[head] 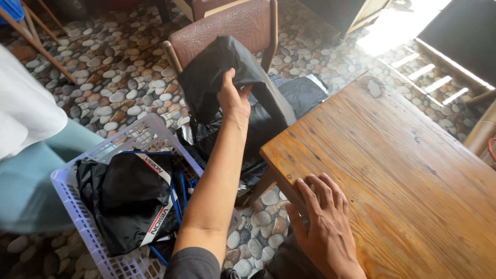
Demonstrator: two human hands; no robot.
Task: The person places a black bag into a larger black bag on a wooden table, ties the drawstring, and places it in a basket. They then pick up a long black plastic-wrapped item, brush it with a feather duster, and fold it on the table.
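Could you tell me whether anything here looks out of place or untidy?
Yes: dark clothes lie in a loose heap on the chair seat, partly spilling toward the pebble floor. The left hand grips one dark garment there. The wooden table, touched by the right hand, shows a worn far corner.

Black cloth, brown wood, pebble-grey floor

The garment [217,72] pinched in the left hand [233,98] is plain black with a dull sheen, and it hangs against a chair [232,23] in mottled reddish-brown with a pale wood frame; more black clothing [299,93] is heaped on the seat, one piece flashing a silvery-grey edge. The basket [77,206] is white lattice, packed with black sportswear [129,199] trimmed in white bands with red and black lettering and blue piping. The table [403,170] under the right hand [323,222] glows orange-brown, dark-grained and knot-speckled. The floor [113,67] is a pebble pattern in grey, white, tan and rust. Teal seat [31,181], white cloth [23,108] at left.
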